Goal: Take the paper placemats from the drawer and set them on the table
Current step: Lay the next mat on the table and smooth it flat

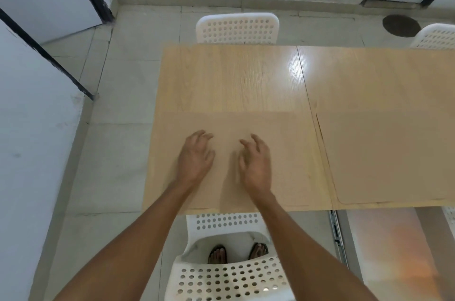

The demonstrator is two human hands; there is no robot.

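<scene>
A brown paper placemat [290, 153] lies flat on the near left part of the light wooden table [234, 79]. A second brown paper placemat [389, 153] lies flat to its right, near the table's front edge. My left hand [195, 156] and my right hand [254, 161] hover side by side over the left placemat, palms down, fingers spread and slightly curled, holding nothing. An open drawer [389, 246] juts out under the table's front edge at the lower right, its inside blurred.
A white perforated chair [229, 273] stands right in front of me, my sandalled feet showing through it. Another white chair [237, 28] is tucked in on the far side, a third [435, 36] at the far right. Grey tiled floor and white panels lie to the left.
</scene>
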